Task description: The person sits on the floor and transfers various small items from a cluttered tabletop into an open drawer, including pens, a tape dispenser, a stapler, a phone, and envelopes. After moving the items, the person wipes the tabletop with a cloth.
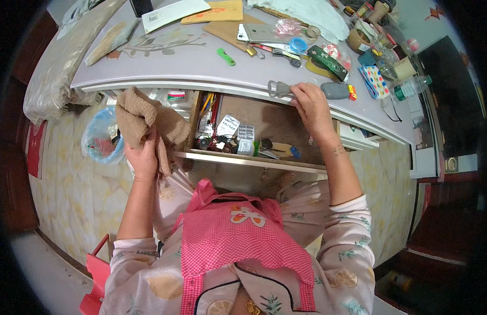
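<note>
My left hand (pixel 141 160) is closed around a brown towel (pixel 133 113), which hangs in folds over the left end of the open drawer. My right hand (pixel 313 110) reaches over the drawer's right part to the table edge. Its fingers pinch a grey looped tool (pixel 277 89) whose exact kind I cannot make out. A dark grey rounded object (pixel 334 91) lies just right of that hand. Below, the open drawer (pixel 285 115) holds pens (pixel 208 104), blister packs of pills (pixel 229 125) and several small items bunched toward its left and front.
On the table (pixel 165 65) lie a green-handled tool (pixel 225 56), envelopes (pixel 214 11), a blue lid (pixel 298 44), a dotted cloth packet (pixel 373 81) and a clear bottle (pixel 411 88). A lined bin (pixel 99 139) stands left of the drawer. A red chair (pixel 95 278) is at lower left.
</note>
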{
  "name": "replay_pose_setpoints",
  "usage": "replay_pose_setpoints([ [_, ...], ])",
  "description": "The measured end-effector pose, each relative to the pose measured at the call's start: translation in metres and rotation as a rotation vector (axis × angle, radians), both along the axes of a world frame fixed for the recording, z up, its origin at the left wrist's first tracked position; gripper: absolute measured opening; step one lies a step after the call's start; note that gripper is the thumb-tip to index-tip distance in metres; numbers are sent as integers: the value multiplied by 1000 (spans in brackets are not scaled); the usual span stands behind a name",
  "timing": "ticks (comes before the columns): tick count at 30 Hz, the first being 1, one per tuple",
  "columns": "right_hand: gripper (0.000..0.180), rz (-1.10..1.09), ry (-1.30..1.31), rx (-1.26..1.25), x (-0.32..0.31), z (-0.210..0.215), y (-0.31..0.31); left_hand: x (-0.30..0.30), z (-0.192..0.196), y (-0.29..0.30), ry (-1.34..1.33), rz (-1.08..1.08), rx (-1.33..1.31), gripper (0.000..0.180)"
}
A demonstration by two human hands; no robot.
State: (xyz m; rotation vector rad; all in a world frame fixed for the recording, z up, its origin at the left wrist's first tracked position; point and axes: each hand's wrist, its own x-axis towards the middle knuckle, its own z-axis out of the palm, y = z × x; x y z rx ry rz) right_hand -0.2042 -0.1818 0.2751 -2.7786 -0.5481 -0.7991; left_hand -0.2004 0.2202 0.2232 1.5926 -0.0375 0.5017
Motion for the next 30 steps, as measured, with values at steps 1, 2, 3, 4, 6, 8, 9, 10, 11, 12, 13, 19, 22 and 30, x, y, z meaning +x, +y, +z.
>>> replay_pose_setpoints([
  [1,29,5,3,-11,-2,-4,-3,1,-2,1,-1,-9,11,33],
  [2,29,10,7,-21,-3,-7,-3,2,-4,3,-2,-17,24,34],
  [3,30,10,30,22,-6,-9,-2,2,-5,5,-3,-24,37,34],
  [4,30,11,53,65,-10,-11,1,2,-6,5,-10,-29,33,34],
  [6,29,58,42,66,-19,-13,6,2,-5,5,-23,-30,26,34],
  [8,27,143,-25,-19,-29,-13,8,2,-8,5,-22,-16,15,34],
  [9,26,100,34,-1,-34,-18,5,2,-9,6,-21,-11,8,34],
  [10,26,59,93,18,-39,-28,-3,2,-9,7,-24,4,36,34],
  [11,25,14,152,35,-44,-37,-14,2,-8,7,-28,15,62,34],
  [12,22,-74,251,9,-48,-51,-29,2,-8,7,-32,26,89,34],
  [13,19,-167,347,-18,-54,-64,-49,2,-6,6,-31,15,95,34],
  [19,24,-589,376,64,-76,-82,-109,1,-8,7,-1,-15,82,34],
  [22,22,-676,391,25,-75,-70,-110,2,-9,6,5,-14,74,34],
  [30,22,-792,636,-52,-56,-95,-108,2,-5,3,-10,-42,62,33],
])
